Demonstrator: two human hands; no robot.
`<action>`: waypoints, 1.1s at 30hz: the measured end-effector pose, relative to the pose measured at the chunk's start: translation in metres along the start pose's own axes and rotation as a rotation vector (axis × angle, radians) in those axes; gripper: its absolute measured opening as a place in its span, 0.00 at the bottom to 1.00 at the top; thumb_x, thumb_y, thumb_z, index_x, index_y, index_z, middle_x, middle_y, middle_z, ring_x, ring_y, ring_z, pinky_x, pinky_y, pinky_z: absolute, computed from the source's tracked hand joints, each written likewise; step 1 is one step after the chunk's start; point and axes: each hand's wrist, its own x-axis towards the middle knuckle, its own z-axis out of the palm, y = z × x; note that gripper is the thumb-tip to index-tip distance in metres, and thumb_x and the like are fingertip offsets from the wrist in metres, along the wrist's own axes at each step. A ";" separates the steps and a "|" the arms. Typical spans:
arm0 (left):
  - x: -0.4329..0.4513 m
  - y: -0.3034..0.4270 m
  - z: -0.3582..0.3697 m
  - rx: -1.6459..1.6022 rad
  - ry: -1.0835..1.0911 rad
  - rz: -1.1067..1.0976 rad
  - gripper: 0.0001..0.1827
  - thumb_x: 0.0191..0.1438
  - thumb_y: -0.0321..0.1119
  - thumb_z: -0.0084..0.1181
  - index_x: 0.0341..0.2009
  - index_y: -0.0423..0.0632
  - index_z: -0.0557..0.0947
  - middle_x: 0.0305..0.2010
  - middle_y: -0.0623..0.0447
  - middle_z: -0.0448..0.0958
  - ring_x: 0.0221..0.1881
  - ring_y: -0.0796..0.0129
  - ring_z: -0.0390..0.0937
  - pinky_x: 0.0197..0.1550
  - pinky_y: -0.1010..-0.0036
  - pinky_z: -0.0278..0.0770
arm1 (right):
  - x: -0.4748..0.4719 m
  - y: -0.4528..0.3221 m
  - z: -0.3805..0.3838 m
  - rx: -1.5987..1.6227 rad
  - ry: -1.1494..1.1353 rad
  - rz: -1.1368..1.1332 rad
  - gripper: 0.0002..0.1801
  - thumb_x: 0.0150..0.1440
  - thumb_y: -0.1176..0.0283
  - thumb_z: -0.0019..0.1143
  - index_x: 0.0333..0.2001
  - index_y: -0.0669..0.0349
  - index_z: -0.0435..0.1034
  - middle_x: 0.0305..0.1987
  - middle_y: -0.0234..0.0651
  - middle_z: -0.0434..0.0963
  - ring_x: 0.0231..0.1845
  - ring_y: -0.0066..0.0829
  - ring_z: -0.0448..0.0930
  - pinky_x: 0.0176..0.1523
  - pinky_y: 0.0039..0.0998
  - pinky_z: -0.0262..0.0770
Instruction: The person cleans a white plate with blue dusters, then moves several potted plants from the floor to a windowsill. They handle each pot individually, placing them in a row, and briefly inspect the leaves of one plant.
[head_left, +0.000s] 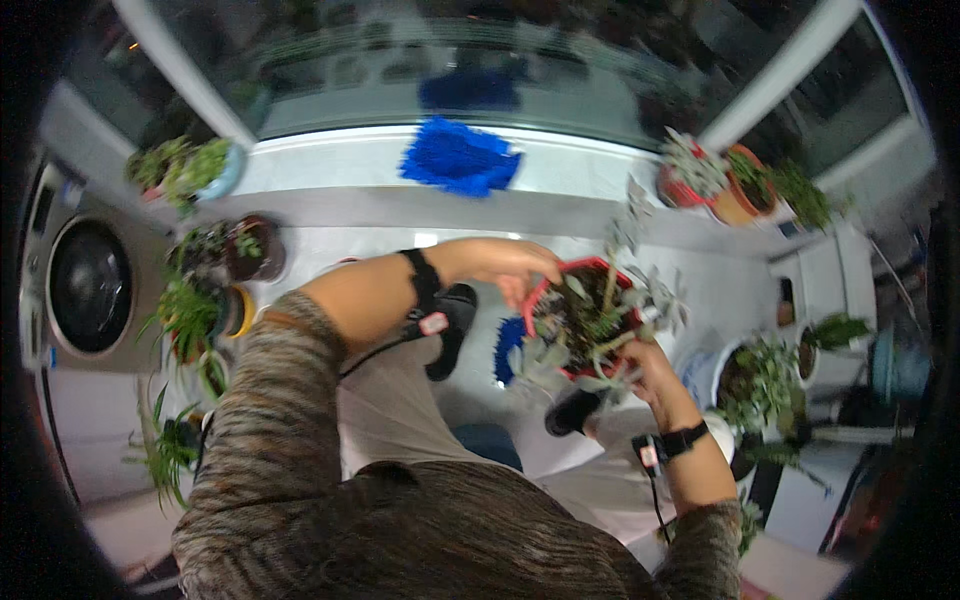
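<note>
Both my hands hold a red plastic plant pot (529, 321) with soil and pale, trailing succulents (541, 360) that spill over its rim. My left hand (521, 270) grips the rim at its upper left. At the lower right side, my right hand (646, 366) is closed on the pot, its fingers partly hidden by the pot and leaves. Under the pot, to its left, part of a blue cloth (507, 351) shows near the floor. A second blue shaggy cloth (459, 157) lies on the white window ledge in front of me.
Potted succulents (206, 166) stand at the ledge's left end, with a red pot (679, 187) and an orange pot (739, 206) at its right. More pots line the floor on both sides, including a large white pot (724, 371). A washing machine (90, 285) stands far left.
</note>
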 end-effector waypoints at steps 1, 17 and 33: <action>-0.001 0.002 -0.003 -0.016 0.021 0.000 0.32 0.52 0.52 0.51 0.55 0.45 0.65 0.29 0.43 0.77 0.21 0.66 0.78 0.23 0.74 0.80 | 0.000 -0.002 0.000 0.034 -0.043 -0.016 0.15 0.42 0.79 0.46 0.37 0.65 0.67 0.24 0.35 0.72 0.20 0.28 0.74 0.21 0.26 0.70; 0.016 0.034 -0.016 -0.014 0.386 0.260 0.14 0.58 0.40 0.47 0.40 0.44 0.76 0.39 0.50 0.78 0.36 0.70 0.77 0.34 0.75 0.75 | -0.003 -0.004 0.017 0.214 0.071 -0.186 0.03 0.45 0.77 0.49 0.26 0.60 0.71 0.20 0.25 0.72 0.17 0.16 0.66 0.19 0.20 0.56; 0.055 0.037 0.005 -0.064 0.112 0.065 0.14 0.55 0.45 0.50 0.35 0.49 0.79 0.30 0.61 0.76 0.26 0.80 0.66 0.23 0.81 0.56 | -0.019 -0.001 0.022 0.135 -0.042 -0.055 0.07 0.46 0.79 0.48 0.30 0.60 0.72 0.23 0.27 0.72 0.21 0.16 0.67 0.24 0.18 0.60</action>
